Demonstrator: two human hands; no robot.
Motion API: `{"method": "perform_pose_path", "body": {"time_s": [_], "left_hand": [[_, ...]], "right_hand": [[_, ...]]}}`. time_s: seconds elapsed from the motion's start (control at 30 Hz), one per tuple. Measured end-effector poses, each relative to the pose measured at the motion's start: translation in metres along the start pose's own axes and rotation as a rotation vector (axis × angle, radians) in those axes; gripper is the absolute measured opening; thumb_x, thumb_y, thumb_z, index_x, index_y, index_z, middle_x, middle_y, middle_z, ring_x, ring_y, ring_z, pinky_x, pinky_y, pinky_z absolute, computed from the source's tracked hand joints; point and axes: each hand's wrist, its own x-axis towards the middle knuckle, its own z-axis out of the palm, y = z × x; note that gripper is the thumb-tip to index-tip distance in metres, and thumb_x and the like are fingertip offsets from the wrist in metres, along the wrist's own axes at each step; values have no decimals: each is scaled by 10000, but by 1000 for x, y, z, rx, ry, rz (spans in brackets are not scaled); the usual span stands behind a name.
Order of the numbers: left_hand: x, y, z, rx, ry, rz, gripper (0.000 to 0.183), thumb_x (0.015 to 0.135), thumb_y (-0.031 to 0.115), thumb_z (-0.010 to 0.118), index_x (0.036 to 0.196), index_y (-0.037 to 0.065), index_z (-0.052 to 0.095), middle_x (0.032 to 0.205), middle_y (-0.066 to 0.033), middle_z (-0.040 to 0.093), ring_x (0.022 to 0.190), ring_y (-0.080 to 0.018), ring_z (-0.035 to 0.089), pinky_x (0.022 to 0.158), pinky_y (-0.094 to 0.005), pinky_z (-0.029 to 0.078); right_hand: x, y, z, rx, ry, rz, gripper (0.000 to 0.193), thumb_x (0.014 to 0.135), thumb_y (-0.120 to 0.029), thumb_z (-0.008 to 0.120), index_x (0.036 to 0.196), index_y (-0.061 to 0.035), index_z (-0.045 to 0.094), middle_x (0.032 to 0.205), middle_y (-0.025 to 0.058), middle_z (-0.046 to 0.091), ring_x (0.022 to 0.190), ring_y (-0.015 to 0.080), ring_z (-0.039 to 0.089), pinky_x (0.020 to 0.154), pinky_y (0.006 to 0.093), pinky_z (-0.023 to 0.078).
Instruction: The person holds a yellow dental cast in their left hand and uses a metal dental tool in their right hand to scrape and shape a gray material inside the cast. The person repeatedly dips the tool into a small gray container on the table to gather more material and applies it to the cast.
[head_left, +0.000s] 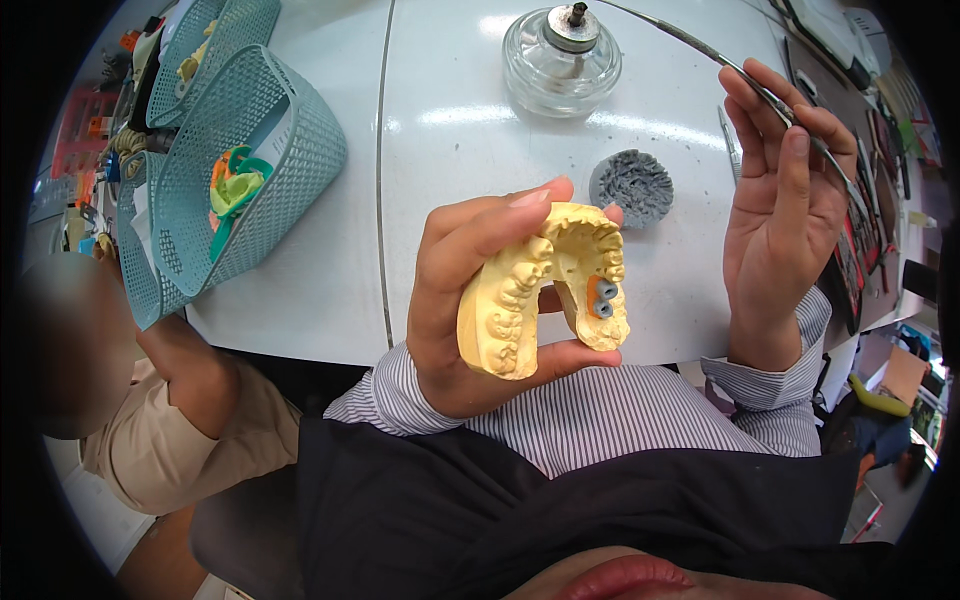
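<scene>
My left hand [440, 290] is wrapped round a yellow plaster dental cast [500, 310], a horseshoe-shaped arch of teeth tilted up over the table's near edge. Two small grey wax-like pieces [604, 298] sit on the cast's right side, with an orange-brown patch beside them. Raised on the right, my right hand [785, 225] grips a slim metal waxing instrument [705, 50] between thumb and fingers. One end of that tool reaches up and left above the glass spirit lamp [563, 75]. A round lump of carved grey wax [632, 188] lies just beyond the cast.
Pale blue mesh baskets [310, 140] stand at the left, one with green and orange pieces [237, 190] in it. Another person's arm [190, 375] rests at the table's left edge. A slim metal tool [730, 145] and a dark case of instruments [862, 265] lie at the right.
</scene>
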Motion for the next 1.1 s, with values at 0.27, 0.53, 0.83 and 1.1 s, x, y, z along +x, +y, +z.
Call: {"method": "perform_pose_path", "body": {"time_s": [0.27, 0.53, 0.83, 1.1], "left_hand": [[1, -4, 7, 1, 83, 78, 864, 548, 69, 747, 1225, 24, 212, 1181, -170, 322, 1020, -331, 467, 748, -371, 507], [10, -1, 2, 0, -113, -216, 1007, 532, 88, 762, 1288, 44, 100, 1254, -199, 289, 1013, -331, 475, 802, -416, 468], [7, -14, 7, -207, -160, -425, 920, 560, 63, 747, 1274, 22, 168, 1288, -201, 261, 1063, -260, 452, 879, -394, 408], [7, -11, 9, -255, -118, -479, 899, 564, 33, 737, 1271, 23, 182, 1293, -190, 261, 1056, -257, 459, 890, -391, 399]], "right_hand": [[6, -6, -27, 36, 226, 80, 160, 869, -65, 353, 1017, -19, 392, 1071, 226, 471, 930, 245, 523, 853, 314, 412], [7, -17, -49, -270, 76, 11, 205, 855, -38, 392, 1048, 30, 398, 916, 175, 545, 770, 162, 528, 759, 271, 427], [4, -16, -45, -460, -3, 108, 223, 858, -39, 381, 1069, 36, 390, 902, 155, 545, 761, 148, 517, 741, 261, 418], [6, -14, -45, -448, -35, 110, 213, 857, -41, 385, 1058, 31, 394, 898, 149, 544, 753, 142, 509, 734, 258, 415]]}}
